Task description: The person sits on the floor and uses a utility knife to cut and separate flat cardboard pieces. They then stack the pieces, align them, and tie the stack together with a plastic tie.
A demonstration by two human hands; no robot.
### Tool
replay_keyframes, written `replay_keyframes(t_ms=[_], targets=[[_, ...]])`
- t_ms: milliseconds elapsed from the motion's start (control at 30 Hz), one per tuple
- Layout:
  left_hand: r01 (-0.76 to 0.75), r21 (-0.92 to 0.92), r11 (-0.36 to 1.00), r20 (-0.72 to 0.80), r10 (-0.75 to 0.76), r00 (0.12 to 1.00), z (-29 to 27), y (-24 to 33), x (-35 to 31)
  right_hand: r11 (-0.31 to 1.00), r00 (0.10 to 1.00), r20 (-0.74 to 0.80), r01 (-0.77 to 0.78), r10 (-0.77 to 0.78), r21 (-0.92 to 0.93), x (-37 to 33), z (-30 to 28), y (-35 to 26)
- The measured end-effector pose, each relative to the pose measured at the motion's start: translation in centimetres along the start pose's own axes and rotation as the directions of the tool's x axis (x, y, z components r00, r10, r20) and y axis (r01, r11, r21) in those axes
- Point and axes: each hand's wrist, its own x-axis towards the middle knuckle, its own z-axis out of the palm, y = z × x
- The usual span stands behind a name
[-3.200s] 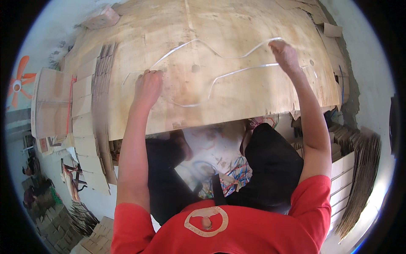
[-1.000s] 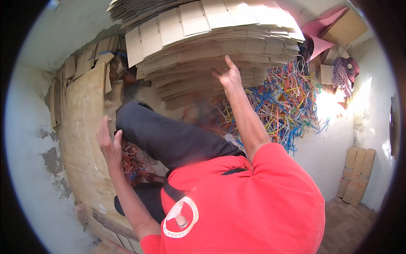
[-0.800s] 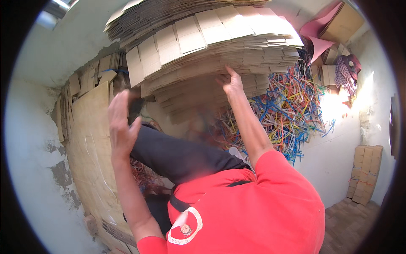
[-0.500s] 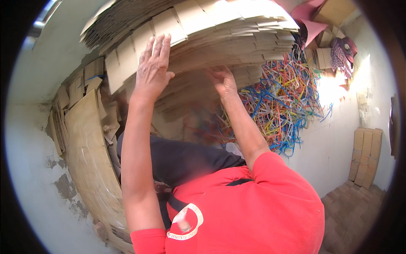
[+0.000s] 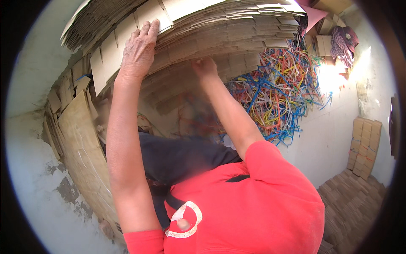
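A long, overlapping stack of flat brown cardboard pieces (image 5: 224,31) spans the top of the view, its layers fanned like shingles. My left hand (image 5: 139,53) lies on the upper left part of this stack, fingers stretched out and close together on the cardboard. Lower and to the right, my right hand (image 5: 206,68) is at the stack's underside edge with its fingers curled in. Shade and blur hide what those fingers hold, if anything. Both arms reach up and forward from red sleeves.
Colourful plastic strips (image 5: 279,91) lie in a tangled heap right of the stack. A large cardboard sheet (image 5: 82,135) leans at the left by the peeling wall (image 5: 29,169). Strapped cardboard bundles (image 5: 363,146) stand at the far right. A patterned cloth (image 5: 343,44) hangs at upper right.
My left hand has moved up and left along the cardboard. My right hand has shifted left, and its fingers have gone from spread to curled.
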Motion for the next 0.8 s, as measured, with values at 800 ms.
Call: replay_keyframes(t_ms=[800], targets=[[-0.031,0.177,0.984,-0.043,0.039,0.998,2.3,-1.2,-1.6,0.886,0.874,-0.302,-0.252,0.382,0.390,-3.1,6.7,-4.3]])
